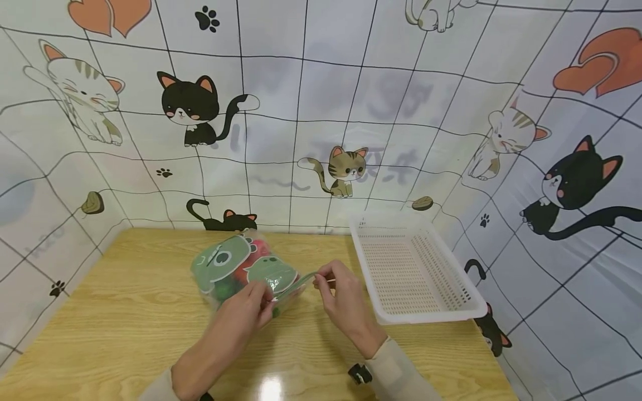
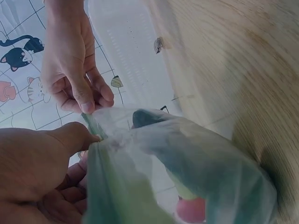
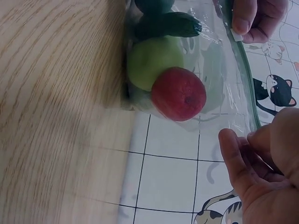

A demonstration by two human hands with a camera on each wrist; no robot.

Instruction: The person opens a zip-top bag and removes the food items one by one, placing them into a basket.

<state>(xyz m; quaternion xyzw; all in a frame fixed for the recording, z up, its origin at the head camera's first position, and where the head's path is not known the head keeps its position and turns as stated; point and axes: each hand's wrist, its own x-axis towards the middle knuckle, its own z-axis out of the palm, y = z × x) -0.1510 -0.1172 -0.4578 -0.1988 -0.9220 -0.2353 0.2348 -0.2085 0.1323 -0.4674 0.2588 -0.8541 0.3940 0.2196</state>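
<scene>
Beige sleeve (image 1: 401, 370) nearest; left hand (image 1: 241, 312) pinches the white slider (image 3: 238, 35), right hand (image 1: 346, 301) the end of the green zip strip (image 3: 246, 70). Zip bag (image 1: 213, 267) on the table (image 1: 125, 312), left of the basket (image 1: 431, 318). Strip taut, and that slider should glide.

The zip bag (image 1: 213, 271) is clear plastic printed with green cartoon faces, their outlines white and one large eye dark-centred in a pale ring. Its zip strip (image 3: 246, 70) is green, the slider (image 3: 237, 36) white. Through the plastic show a deep red fruit (image 3: 179, 94), a light yellow-green fruit (image 3: 149, 58) and a dark green vegetable (image 3: 175, 24). The basket (image 1: 431, 318) is plain white, the surface (image 1: 125, 295) yellow-tan with streaky wood grain. The backdrop (image 1: 281, 33) is whitish, ruled with dark grid lines and patterned with black, white and brown-striped cats, orange hearts and black paw prints. The sleeves (image 1: 401, 370) are beige.
</scene>
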